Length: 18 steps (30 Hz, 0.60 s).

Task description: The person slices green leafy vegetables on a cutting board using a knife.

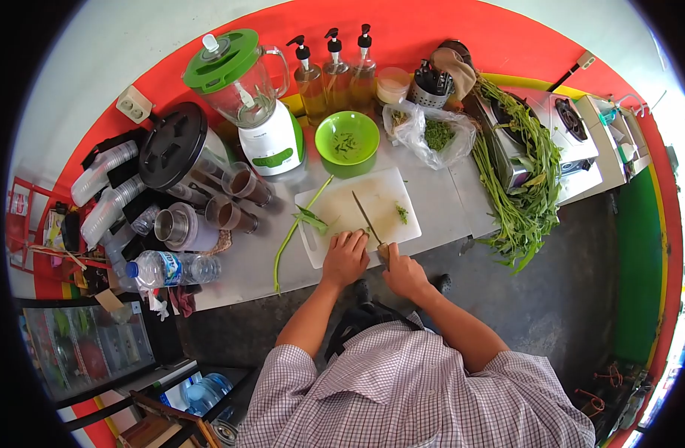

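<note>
While resting the left hand (345, 257) on the white cutting board (344, 200), with fingers curled together, perhaps over a sprig, gripping the knife (366, 215) with the right hand (404, 273), with fingers clamped round its handle. Could nick the left fingertips by tilting the blade, just beside them; could scatter the chopped greens (402, 214), on the board's right side, by sweeping wide. Across the metal bench (447, 198): blender (270, 142), green bowl (327, 140), leafy bundle (533, 172). Beyond, red wall (462, 22); below, dark floor (529, 321).
</note>
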### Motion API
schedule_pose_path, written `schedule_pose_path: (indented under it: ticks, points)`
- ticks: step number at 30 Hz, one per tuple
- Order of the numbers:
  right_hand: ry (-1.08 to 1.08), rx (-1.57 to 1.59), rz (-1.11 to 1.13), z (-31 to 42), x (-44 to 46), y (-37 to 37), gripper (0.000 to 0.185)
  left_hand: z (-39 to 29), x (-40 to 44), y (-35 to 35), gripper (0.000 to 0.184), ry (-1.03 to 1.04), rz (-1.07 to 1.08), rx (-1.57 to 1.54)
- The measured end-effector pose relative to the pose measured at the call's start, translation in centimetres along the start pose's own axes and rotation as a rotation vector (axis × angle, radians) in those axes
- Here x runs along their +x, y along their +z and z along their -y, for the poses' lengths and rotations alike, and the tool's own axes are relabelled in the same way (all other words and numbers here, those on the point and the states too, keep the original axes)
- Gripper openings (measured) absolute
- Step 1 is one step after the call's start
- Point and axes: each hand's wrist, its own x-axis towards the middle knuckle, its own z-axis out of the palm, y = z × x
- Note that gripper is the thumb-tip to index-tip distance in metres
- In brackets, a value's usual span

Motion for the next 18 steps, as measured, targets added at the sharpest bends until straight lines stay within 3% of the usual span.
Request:
schedule_pose_path:
  ticks: [6, 18]
  points:
    - [0.013, -0.020, 0.016, -0.5, -0.2, 1.3, 0.060, 0.1, 0.1, 0.0, 0.041, -0.041, 0.052, 0.002]
    - [0.024, -0.075, -0.025, -0.5, -0.6, 2.5, 0.034, 0.2, 0.2, 0.3, 0.046, -0.078, 0.071, 0.003]
